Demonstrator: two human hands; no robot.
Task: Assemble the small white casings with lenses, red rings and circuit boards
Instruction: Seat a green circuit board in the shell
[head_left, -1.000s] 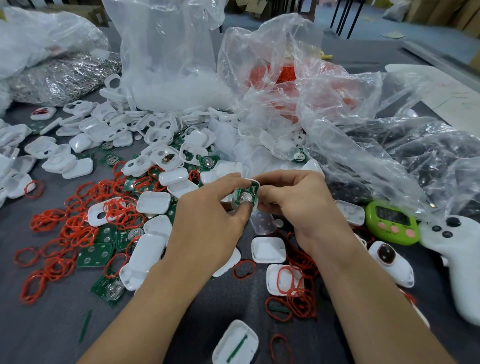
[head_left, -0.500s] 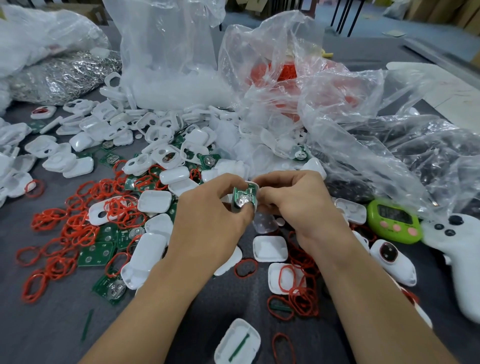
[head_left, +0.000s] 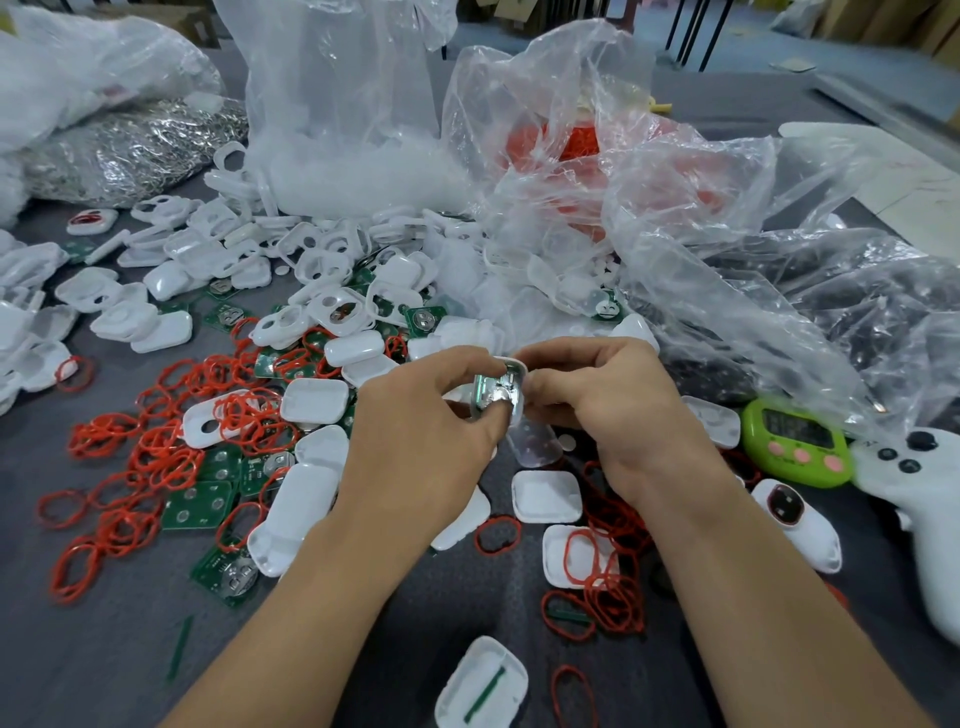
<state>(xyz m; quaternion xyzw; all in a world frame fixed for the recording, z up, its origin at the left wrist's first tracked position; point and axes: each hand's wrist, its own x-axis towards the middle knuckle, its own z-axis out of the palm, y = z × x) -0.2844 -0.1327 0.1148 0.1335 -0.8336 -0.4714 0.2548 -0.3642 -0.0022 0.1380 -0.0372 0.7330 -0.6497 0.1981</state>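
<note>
Casing (head_left: 516, 366) with a green board (head_left: 492, 391) set in it is up off the surface (head_left: 104, 649), pinched between your two hands. Your left hand (head_left: 415, 452) has its thumb and curled fingers (head_left: 462, 361) clamped on the near edge. Your right hand (head_left: 618, 410) grips the far side. Red rings (head_left: 156, 457) and loose casings (head_left: 314, 400) lie scattered below, left of your hands.
</note>
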